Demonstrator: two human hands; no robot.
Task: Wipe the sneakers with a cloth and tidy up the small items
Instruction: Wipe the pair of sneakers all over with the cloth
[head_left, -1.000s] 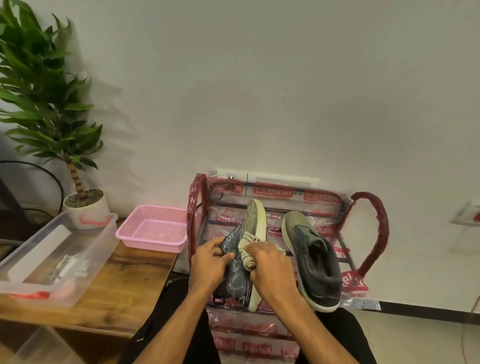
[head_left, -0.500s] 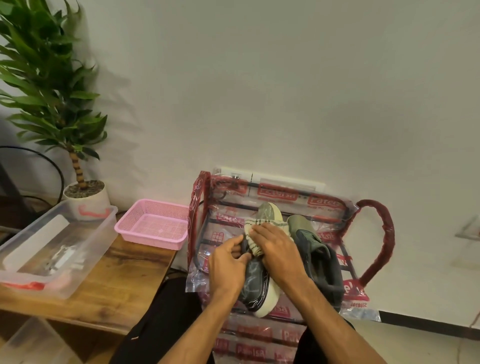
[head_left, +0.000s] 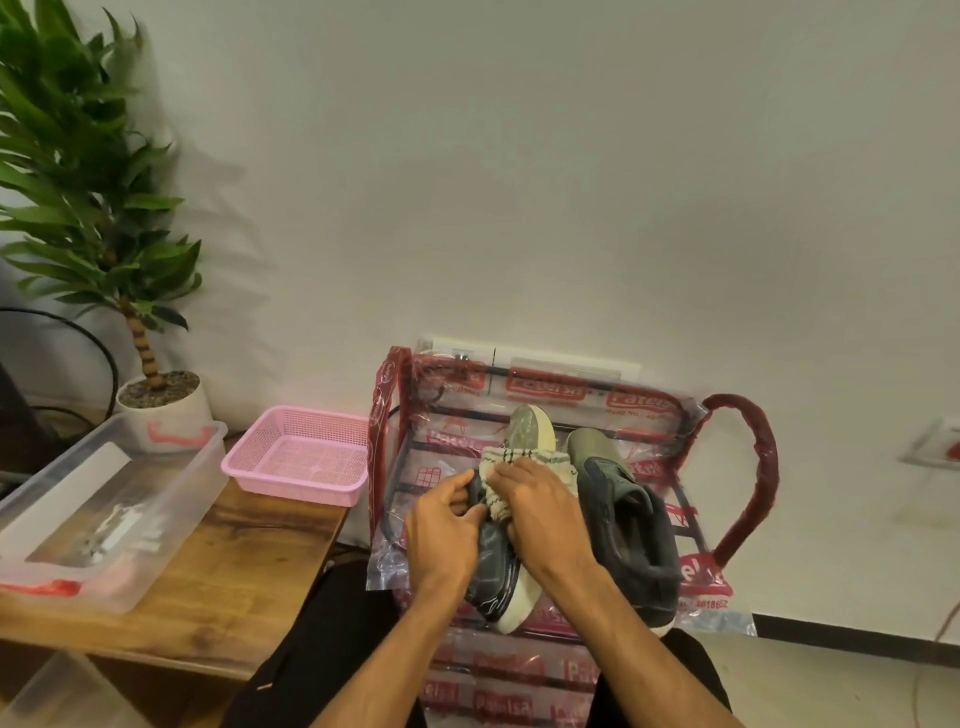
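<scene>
On the plastic-wrapped rack (head_left: 545, 387) straight ahead of you, in the head view, both of your hands meet on one sneaker (head_left: 493, 577). Your left hand (head_left: 447, 525) has its grip closed round the dark upper of that shoe. It holds the shoe tipped on its side, with the pale sole facing right and the toe pointing away toward the wall.

Your right hand (head_left: 540, 514) has its grip curled over the cloth (head_left: 519, 465), a cream one with dark stripes, and presses it onto the shoe near the toe end. The cloth is bunched under your fingers and spills out beyond them.

Just to the right, the second sneaker (head_left: 623, 525) lies on the same rack shelf with its opening up, its olive toe toward the wall and its heel toward you. Whether it touches your right forearm, you cannot tell from here.

To your left, a wooden surface (head_left: 244, 566) carries a pink basket (head_left: 296, 460) at its far right corner, just beside the rack. Further left on it stands a clear plastic box (head_left: 176, 525) with red clips. Some pale small things lie inside the box, too blurred to name. Behind the box, a potted plant (head_left: 78, 197) in a white pot stands against the wall.
</scene>
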